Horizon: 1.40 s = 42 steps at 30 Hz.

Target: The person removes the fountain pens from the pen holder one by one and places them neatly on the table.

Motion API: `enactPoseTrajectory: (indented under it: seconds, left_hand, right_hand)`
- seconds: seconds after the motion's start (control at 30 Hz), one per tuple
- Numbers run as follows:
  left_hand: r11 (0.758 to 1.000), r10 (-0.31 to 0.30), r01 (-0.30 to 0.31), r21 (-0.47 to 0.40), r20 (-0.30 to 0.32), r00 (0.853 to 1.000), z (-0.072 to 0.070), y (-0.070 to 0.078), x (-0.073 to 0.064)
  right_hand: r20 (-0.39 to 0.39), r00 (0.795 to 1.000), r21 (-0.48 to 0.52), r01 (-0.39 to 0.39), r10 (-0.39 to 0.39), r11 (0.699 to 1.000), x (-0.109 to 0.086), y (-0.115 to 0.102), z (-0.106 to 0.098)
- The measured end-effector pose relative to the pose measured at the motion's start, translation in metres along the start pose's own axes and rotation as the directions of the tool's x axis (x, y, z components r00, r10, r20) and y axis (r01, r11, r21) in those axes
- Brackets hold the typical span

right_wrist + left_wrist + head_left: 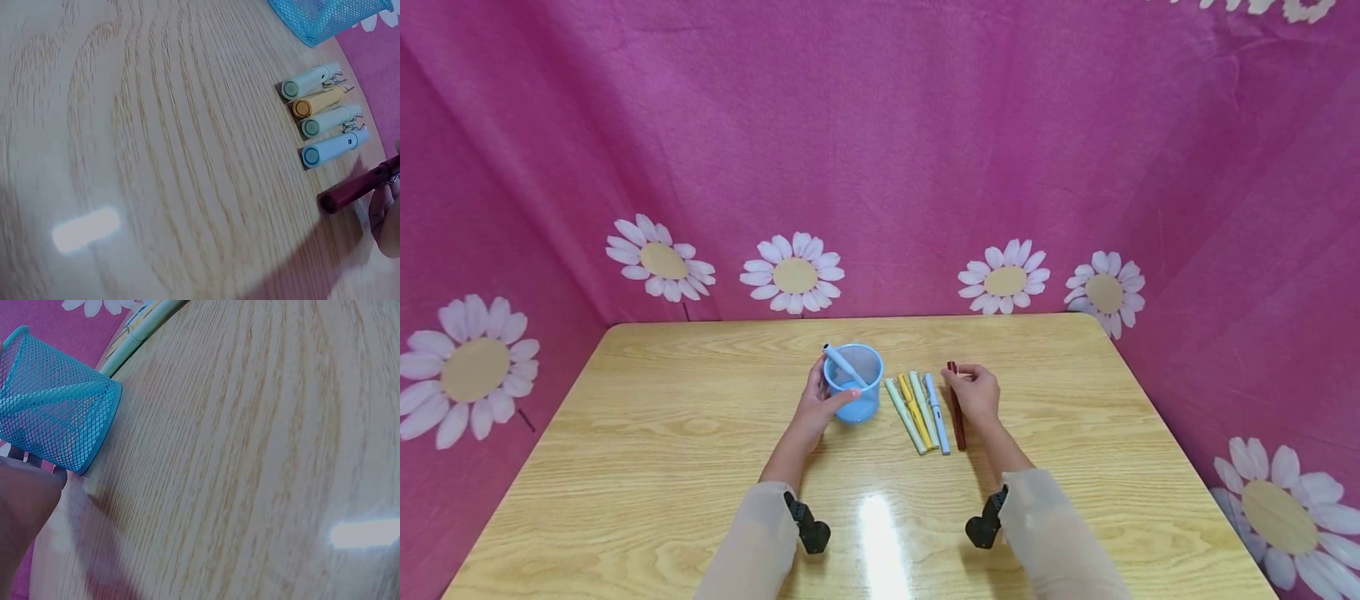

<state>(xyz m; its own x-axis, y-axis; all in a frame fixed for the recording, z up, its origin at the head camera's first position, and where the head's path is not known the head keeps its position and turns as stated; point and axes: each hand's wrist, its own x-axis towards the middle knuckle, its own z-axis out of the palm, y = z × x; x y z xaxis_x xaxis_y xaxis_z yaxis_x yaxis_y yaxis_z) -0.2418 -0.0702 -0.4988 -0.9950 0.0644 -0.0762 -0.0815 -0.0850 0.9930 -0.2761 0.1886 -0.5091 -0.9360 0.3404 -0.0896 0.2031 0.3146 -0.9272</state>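
Note:
A blue mesh cup [856, 385] [53, 406] stands mid-table with a pale blue pen [844, 365] leaning inside it. My left hand [822, 404] grips the cup's side, thumb in front. To the right, several pens lie side by side: pale green [904, 414] [310, 80], yellow [915, 411] [319, 102], another pale green [924, 408] [331, 119] and light blue [936, 412] [334, 147]. My right hand [976, 392] pinches a dark red pen [957, 417] [359, 185] at its far end, its near end on the table.
The wooden table [700, 433] is walled by pink cloth with white daisies [793, 273] at the back and both sides. Black wrist mounts [808, 527] sit on both sleeves. A glare patch [880, 533] lies near the front edge.

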Motion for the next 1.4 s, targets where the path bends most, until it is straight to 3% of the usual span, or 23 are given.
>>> enactPoseTrajectory:
  seconds: [0.97,1.4]
  left_hand:
    - [1.000,-0.024,0.024,0.011,0.005,1.000,-0.002,-0.001,0.001]
    - [1.000,-0.011,0.011,0.001,0.005,1.000,-0.002,-0.003,0.002]
  right_hand:
    - [0.011,0.999,-0.237,-0.039,0.043,0.971,-0.002,-0.003,0.010]
    - [-0.001,0.999,-0.236,-0.048,0.049,0.970,-0.002,0.000,0.016]
